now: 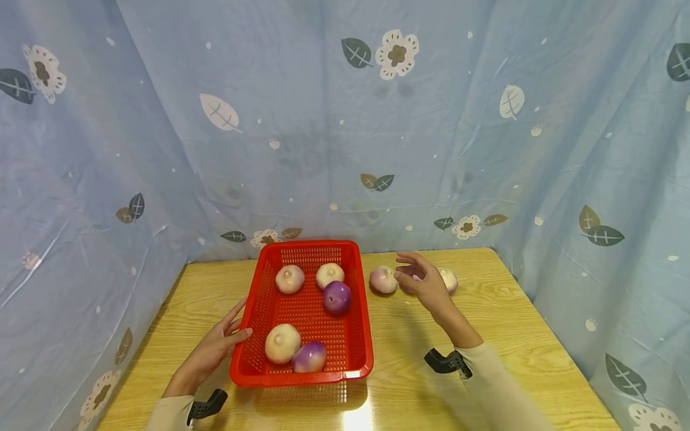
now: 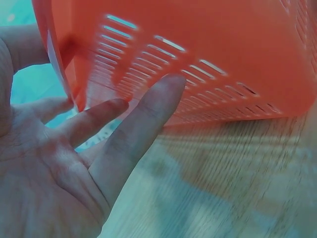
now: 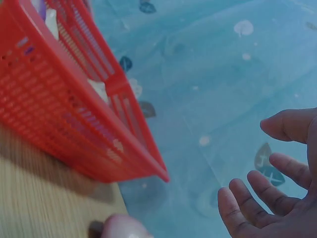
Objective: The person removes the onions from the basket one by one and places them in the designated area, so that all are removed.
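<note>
Five round white-and-purple onions (image 1: 283, 343) lie in a red, perforated plastic basket (image 1: 302, 379) on the wood-grain table (image 1: 399, 359). The left hand (image 1: 214, 344) lightly pinches its left rim, presumably steadying it. The right hand (image 1: 431, 291), fingers parted, holding nothing, is at three loose onions (image 1: 383, 279), lined up beside it perhaps for easy reach.

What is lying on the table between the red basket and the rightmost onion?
Two other onions: a pinkish onion, then a purple onion, partly hidden. The head view shows this.
</note>
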{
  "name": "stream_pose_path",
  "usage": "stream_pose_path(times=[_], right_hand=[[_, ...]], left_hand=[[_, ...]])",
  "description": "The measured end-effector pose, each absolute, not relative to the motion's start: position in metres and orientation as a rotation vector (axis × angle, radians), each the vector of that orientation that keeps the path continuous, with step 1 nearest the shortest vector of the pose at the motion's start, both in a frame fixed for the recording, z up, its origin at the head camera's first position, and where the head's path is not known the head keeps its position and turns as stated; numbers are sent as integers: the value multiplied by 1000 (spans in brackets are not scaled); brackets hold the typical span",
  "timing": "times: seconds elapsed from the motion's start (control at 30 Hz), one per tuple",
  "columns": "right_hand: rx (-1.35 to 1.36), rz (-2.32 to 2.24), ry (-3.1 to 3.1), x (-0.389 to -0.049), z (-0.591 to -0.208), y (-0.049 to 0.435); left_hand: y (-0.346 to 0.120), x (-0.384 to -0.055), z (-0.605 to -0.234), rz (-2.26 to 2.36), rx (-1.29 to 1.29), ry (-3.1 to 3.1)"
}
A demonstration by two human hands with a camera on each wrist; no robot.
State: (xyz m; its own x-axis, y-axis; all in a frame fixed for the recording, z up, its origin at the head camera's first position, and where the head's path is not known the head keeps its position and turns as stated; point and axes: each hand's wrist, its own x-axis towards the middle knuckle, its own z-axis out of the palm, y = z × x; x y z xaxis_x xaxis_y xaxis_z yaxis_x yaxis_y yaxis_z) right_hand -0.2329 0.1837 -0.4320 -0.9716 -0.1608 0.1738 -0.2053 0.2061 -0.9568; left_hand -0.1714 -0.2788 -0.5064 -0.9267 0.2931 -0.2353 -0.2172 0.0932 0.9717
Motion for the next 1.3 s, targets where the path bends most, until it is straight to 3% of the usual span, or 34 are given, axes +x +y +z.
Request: stream_pose_path(times=[0.83, 1.3], right_hand=[[528, 2016, -2434, -220, -424, 116], [930, 1990, -2469, -212, -417, 84]], left_hand=[[-279, -173, -505, 1892, 97, 2011], [-280, -171, -507, 1897, 125, 2002]])
